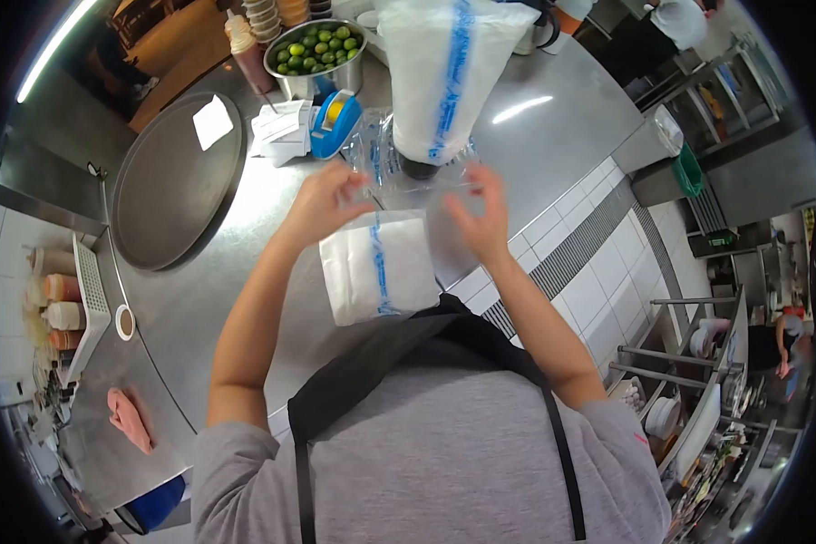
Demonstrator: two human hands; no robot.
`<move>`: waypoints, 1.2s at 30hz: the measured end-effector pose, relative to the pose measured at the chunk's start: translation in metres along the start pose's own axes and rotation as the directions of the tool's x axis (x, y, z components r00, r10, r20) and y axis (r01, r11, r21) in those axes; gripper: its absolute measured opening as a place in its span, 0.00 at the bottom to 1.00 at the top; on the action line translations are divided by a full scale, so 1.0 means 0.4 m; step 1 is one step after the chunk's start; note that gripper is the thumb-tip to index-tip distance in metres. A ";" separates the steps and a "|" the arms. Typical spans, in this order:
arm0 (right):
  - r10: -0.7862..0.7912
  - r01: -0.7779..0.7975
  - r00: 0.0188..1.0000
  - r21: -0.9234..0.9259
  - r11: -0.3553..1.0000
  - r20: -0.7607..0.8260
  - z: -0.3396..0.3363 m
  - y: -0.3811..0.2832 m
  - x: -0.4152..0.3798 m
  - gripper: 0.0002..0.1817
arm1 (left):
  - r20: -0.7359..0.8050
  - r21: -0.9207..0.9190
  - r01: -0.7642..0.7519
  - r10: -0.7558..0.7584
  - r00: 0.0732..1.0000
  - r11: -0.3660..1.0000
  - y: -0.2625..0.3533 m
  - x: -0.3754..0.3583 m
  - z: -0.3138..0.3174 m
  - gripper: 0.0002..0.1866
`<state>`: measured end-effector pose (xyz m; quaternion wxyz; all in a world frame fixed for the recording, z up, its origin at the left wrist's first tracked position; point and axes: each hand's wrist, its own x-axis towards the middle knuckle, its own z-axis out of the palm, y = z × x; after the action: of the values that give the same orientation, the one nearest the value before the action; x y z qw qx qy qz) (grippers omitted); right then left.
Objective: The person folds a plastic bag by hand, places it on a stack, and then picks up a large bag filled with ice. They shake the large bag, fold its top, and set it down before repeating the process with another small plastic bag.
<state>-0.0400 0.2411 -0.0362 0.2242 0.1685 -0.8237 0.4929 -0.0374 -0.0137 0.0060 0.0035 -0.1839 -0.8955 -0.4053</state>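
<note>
On the steel counter just before me lies a folded white plastic pack with a blue printed stripe (pixel 379 267). My left hand (pixel 329 204) is above its far left corner, thumb apart from the bent fingers, near a crumpled clear plastic wrap (pixel 381 163). Beyond the pack's right side, my right hand (pixel 482 213) has thumb and fingers spread, with nothing visible between them. Behind the hands a tall white plastic pack with blue print (pixel 449 77) stands over a dark round base (pixel 420 169). The clear wrap lies around that base.
A blue tape dispenser (pixel 335 125), white paper slips (pixel 283 130) and a metal pot of green limes (pixel 317 68) stand farther back. To the left lies a round brown tray (pixel 179 195). Tiled floor (pixel 589 263) and a metal rack (pixel 680 363) are at right.
</note>
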 end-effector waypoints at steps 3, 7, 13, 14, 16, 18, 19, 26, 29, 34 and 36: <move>-0.277 0.255 0.847 0.110 0.961 0.454 0.015 -0.013 -0.099 0.19 | 0.154 -0.159 0.191 -0.167 0.974 0.969 0.002 -0.119 0.005 0.15; -0.342 0.311 0.711 0.162 0.937 0.614 0.030 -0.042 -0.089 0.14 | 0.201 -0.061 0.076 -0.063 0.978 0.995 0.014 -0.154 0.009 0.15; -0.268 0.254 0.598 0.139 0.957 0.756 0.059 -0.027 -0.085 0.07 | 0.427 0.168 0.016 -0.087 0.900 0.986 0.031 -0.153 0.076 0.25; -0.269 0.260 0.601 0.134 0.956 0.753 0.064 -0.020 -0.084 0.07 | 0.425 0.169 0.007 -0.080 0.901 0.986 0.030 -0.150 0.076 0.25; 0.058 -0.175 0.626 0.069 0.982 0.777 0.066 -0.035 -0.071 0.06 | 0.301 0.176 0.010 -0.063 0.952 0.984 0.019 -0.144 0.081 0.21; -0.077 0.050 0.650 0.058 0.997 0.756 0.061 -0.048 -0.079 0.06 | 0.338 0.222 -0.028 -0.050 0.940 0.975 0.006 -0.137 0.079 0.18; -0.213 0.270 0.641 0.043 0.962 0.737 0.060 -0.054 -0.085 0.05 | 0.377 0.266 -0.064 -0.043 0.925 0.962 -0.001 -0.135 0.078 0.14; 0.142 -0.308 0.691 0.112 0.945 0.709 0.061 -0.060 -0.042 0.07 | 0.150 0.167 -0.079 0.054 0.987 0.983 0.026 -0.120 0.046 0.06; 0.203 -0.451 0.792 0.328 0.830 0.575 0.036 -0.101 0.014 0.06 | -0.221 -0.142 -0.084 0.051 0.974 0.986 0.049 -0.092 0.024 0.07; -0.077 0.051 0.898 0.071 0.996 0.434 0.004 -0.167 0.076 0.05 | -0.260 -0.272 0.025 -0.098 0.960 0.962 0.066 -0.037 -0.017 0.07; -0.071 0.086 0.862 -0.007 0.996 0.503 -0.003 -0.161 0.097 0.05 | -0.210 -0.245 0.112 -0.166 0.964 0.963 0.072 -0.022 -0.026 0.09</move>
<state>-0.0403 0.2104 0.0324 0.0248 0.3209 -0.8533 0.4103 -0.0212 -0.0067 0.0325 0.0564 -0.0714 -0.8466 -0.5244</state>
